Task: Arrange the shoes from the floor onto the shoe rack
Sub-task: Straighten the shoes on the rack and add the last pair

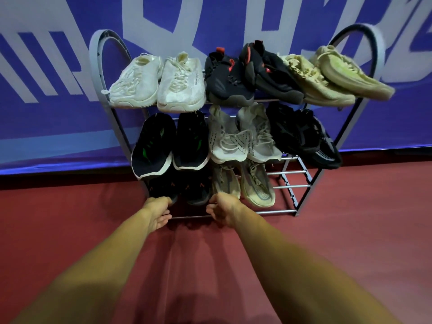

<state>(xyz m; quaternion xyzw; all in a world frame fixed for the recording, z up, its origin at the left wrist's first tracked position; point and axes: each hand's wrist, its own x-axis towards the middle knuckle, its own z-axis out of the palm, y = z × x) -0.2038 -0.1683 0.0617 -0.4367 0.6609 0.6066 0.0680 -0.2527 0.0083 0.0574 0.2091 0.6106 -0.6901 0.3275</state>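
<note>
The scene is moderately lit from above, colours saturated; the lowest tier of the shoe rack [301, 186] sits in shade, so the black shoes [180, 189] there lose nearly all detail; soft shadows of both forearms fall on the red floor [350, 242] between and below them; the wide lens bows the rack's side hoops outward and curves the wall banner [46, 78]; the forearms near the bottom edge are soft and smeared; the yellowish shoes [346, 73] at top right show slight blur.
</note>
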